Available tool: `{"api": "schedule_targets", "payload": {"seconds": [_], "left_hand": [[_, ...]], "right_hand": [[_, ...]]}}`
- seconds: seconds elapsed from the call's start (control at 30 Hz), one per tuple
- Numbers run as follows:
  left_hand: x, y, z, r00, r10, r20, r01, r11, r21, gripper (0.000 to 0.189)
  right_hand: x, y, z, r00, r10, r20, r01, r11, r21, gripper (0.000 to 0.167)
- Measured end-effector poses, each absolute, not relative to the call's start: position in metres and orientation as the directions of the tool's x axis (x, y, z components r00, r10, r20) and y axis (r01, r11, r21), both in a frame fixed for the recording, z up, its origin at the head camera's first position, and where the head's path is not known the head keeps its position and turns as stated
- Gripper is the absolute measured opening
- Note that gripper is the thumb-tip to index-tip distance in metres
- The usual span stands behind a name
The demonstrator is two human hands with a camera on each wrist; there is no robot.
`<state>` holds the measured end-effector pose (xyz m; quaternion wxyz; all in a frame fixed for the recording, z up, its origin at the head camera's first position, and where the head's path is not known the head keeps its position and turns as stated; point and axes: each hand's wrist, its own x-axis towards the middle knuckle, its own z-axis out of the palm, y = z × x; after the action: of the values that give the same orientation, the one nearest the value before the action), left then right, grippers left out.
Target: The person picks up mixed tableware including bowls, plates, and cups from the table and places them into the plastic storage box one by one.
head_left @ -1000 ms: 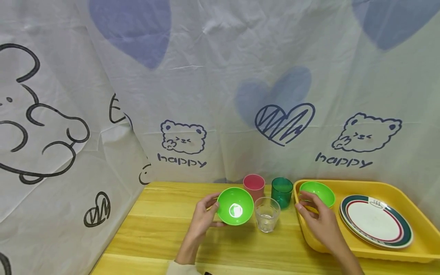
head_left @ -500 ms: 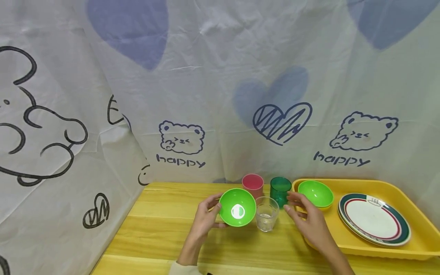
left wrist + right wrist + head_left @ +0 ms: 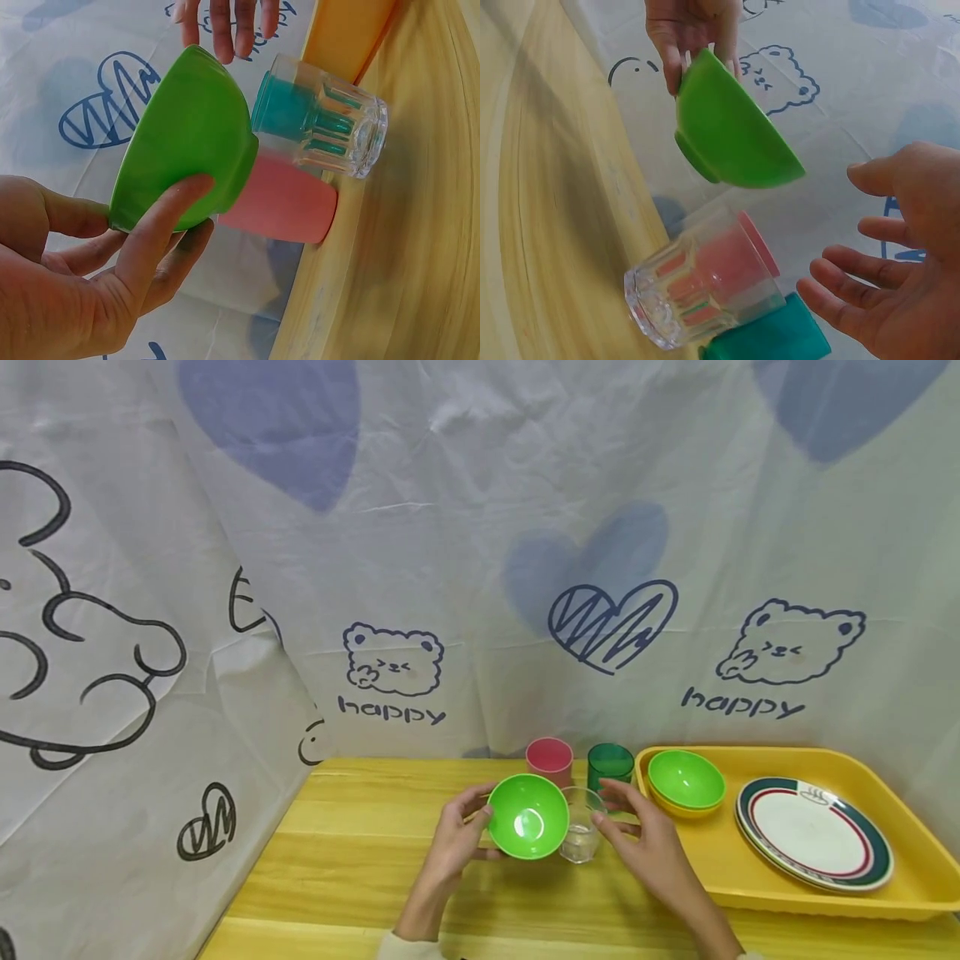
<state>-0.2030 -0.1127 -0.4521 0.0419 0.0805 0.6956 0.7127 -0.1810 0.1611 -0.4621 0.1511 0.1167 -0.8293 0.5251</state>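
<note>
My left hand [image 3: 456, 837] grips a bright green bowl [image 3: 528, 817] by its left side, thumb at the rim and fingers under the outside. In the left wrist view the green bowl [image 3: 191, 142] is tilted and held above the wooden table. My right hand [image 3: 647, 837] holds nothing; its fingers are spread beside the clear glass [image 3: 579, 843], overlapping its rim in the head view. The right wrist view shows the right hand [image 3: 889, 262] apart from the bowl, near the glass [image 3: 705, 281]. Behind the glass stand a pink cup [image 3: 550, 758] and a teal cup [image 3: 609, 762].
At the right a yellow tray [image 3: 750, 887] holds a second green bowl [image 3: 686, 779], nested in a yellow one, and stacked plates [image 3: 813, 835] with a green and red rim. A printed cloth [image 3: 480, 527] hangs behind the wooden table [image 3: 330, 852].
My right hand has moved left, from over the tray's bowl to beside the clear glass. The left hand has shifted slightly right with the green bowl, now overlapping the glass's edge.
</note>
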Motion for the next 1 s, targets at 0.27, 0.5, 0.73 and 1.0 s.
{"api": "schedule_targets", "payload": {"seconds": [0.27, 0.5, 0.73, 1.0], "left_hand": [[-0.202, -0.105, -0.453, -0.980, 0.190, 0.067, 0.061, -0.038, 0.997, 0.037], [-0.203, -0.099, -0.455, -0.976, 0.204, 0.077, 0.069, -0.046, 0.997, 0.037], [-0.205, -0.091, -0.454, -0.973, 0.221, 0.069, 0.059, -0.052, 0.997, 0.037], [-0.204, -0.083, -0.450, -0.969, 0.231, 0.093, 0.083, -0.054, 0.995, 0.037]], "right_hand": [[-0.183, 0.152, -0.462, -0.928, -0.037, 0.370, -0.353, 0.403, -0.844, 0.044], [-0.182, 0.144, -0.462, -0.945, -0.025, 0.325, -0.308, 0.392, -0.867, 0.047], [-0.181, 0.140, -0.462, -0.961, -0.024, 0.277, -0.264, 0.382, -0.885, 0.048], [-0.179, 0.141, -0.458, -0.954, -0.035, 0.298, -0.284, 0.423, -0.860, 0.040]]}}
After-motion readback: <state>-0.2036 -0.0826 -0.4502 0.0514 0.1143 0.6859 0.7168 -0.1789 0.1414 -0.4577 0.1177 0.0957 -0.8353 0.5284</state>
